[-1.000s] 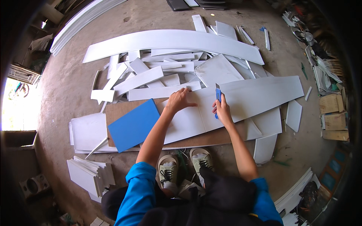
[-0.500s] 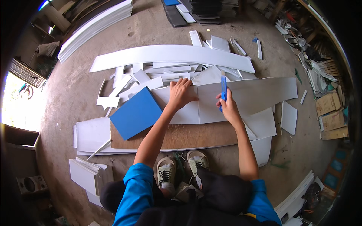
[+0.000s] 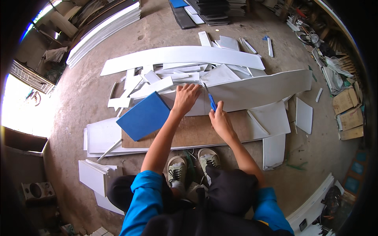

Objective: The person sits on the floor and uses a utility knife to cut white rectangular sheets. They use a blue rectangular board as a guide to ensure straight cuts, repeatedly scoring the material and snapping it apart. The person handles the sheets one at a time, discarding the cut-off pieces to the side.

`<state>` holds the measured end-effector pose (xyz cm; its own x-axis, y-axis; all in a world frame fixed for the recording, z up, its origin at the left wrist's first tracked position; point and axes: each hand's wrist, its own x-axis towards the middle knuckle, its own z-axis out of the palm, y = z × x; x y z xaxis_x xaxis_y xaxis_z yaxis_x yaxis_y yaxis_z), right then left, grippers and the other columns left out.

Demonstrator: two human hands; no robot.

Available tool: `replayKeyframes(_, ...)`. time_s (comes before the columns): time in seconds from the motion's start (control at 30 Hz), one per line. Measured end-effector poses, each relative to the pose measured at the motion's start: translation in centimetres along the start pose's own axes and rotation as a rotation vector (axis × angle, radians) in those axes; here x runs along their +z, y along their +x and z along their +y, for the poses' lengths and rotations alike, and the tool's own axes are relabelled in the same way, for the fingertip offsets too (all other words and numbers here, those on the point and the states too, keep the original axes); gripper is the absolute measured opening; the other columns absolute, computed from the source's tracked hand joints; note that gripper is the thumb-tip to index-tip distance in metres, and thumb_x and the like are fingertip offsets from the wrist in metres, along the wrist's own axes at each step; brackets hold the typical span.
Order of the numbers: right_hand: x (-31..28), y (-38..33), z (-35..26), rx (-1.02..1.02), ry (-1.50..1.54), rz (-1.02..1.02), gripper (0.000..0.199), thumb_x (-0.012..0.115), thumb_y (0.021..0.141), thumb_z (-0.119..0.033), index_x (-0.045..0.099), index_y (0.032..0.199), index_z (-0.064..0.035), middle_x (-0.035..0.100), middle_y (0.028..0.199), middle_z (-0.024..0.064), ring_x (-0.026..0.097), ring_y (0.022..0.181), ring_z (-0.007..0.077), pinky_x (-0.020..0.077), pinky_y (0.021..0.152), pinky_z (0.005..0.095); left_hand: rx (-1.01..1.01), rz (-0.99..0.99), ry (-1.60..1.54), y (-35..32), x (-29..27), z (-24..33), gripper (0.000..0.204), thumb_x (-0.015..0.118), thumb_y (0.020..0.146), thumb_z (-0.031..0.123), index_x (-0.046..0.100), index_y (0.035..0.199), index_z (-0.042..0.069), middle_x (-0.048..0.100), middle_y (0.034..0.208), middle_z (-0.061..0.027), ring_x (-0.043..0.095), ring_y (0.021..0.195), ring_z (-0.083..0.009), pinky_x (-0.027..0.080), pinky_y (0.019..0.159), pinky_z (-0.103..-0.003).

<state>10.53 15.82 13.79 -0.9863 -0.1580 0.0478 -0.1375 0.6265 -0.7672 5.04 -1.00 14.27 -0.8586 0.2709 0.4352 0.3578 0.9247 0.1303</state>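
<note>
Knife [image 3: 212, 101], a slim utility cutter with a blue handle and narrow blade, points away from the body and slightly left; its long axis runs from the right hand [image 3: 222, 122] toward the upper edge of a white sheet [image 3: 260, 92]. The right hand is closed around the handle. The left hand [image 3: 185, 99] grips that same edge, fingers curled over it, just left of the blade tip; whether the tip touches the sheet, I cannot tell.

The sheet runs crosswise, its right end a little farther off. Long and gently bowed, it tilts so that a greyish, shaded face turns toward the person, with a faint straight line crossing it below the blade tip. Its lower edge meets the far part of a brown board [image 3: 189, 135]; a blue panel [image 3: 143, 118] covers its left end. White offcuts [image 3: 153, 87] crowd the far side. Rightward, concrete floor [image 3: 321, 118] gives room beyond the sheet's end; nearer, shoes [image 3: 177, 171] stand close to the pile.
</note>
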Motion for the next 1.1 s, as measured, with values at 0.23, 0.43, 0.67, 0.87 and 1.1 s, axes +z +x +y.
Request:
replayKeyframes(0.23, 0.5, 0.4, -1.2, -0.007, -0.193, 0.051, 0.033, 0.035, 0.092, -0.031, 0.042, 0.090, 0.0009, 0.057, 0.061, 0.0240, 0.057, 0.060, 0.0412, 0.0461, 0.049, 0.0478, -0.116, 0.027, -0.131, -2.5, 1.5, 0.5, 0.021, 0.055, 0.080, 0.024, 0.055, 0.097, 0.012, 0.056, 0.087, -0.0008, 0.051, 0.086, -0.0185, 0.030, 0.076, -0.040)
replayKeyframes(0.43, 1.4, 1.1, 0.5, 0.015, -0.186, 0.083, 0.034, 0.035, 0.092, -0.032, 0.045, 0.087, -0.0002, 0.056, 0.062, 0.0251, 0.057, 0.061, 0.0426, 0.0463, 0.050, 0.0482, -0.109, 0.039, -0.128, -2.8, 2.5, 0.0, 0.030, 0.065, 0.071, 0.028, 0.053, 0.094, 0.011, 0.052, 0.088, -0.0001, 0.047, 0.088, -0.0179, 0.028, 0.074, -0.041)
replayKeyframes(0.67, 1.5, 0.9, -0.1, -0.021, -0.044, 0.067, 0.036, 0.033, 0.093, -0.032, 0.046, 0.085, 0.0006, 0.056, 0.061, 0.0257, 0.056, 0.062, 0.0433, 0.0457, 0.049, 0.0483, -0.118, 0.077, -0.017, -0.9, 1.2, 0.9, 0.028, 0.062, 0.073, 0.027, 0.053, 0.094, 0.011, 0.051, 0.090, -0.0003, 0.045, 0.093, -0.0201, 0.028, 0.080, -0.044)
replayKeyframes(0.87, 1.8, -0.1, -0.3, 0.010, -0.001, 0.078, 0.038, 0.031, 0.093, -0.032, 0.047, 0.086, 0.0016, 0.055, 0.062, 0.0262, 0.056, 0.063, 0.0435, 0.0459, 0.050, 0.0482, -0.103, 0.084, 0.031, -1.1, 0.8, 1.0, 0.027, 0.062, 0.073, 0.029, 0.052, 0.092, 0.012, 0.051, 0.089, 0.0006, 0.045, 0.093, -0.0197, 0.028, 0.080, -0.043)
replayKeyframes(1.1, 1.4, -0.3, 0.1, 0.020, -0.054, 0.079, 0.039, 0.030, 0.093, -0.032, 0.047, 0.086, 0.0025, 0.055, 0.062, 0.0265, 0.056, 0.063, 0.0433, 0.0461, 0.050, 0.0481, -0.120, 0.082, 0.050, -1.2, 0.8, 1.6, 0.027, 0.062, 0.073, 0.030, 0.052, 0.092, 0.012, 0.051, 0.090, 0.0006, 0.045, 0.093, -0.0197, 0.028, 0.080, -0.043)
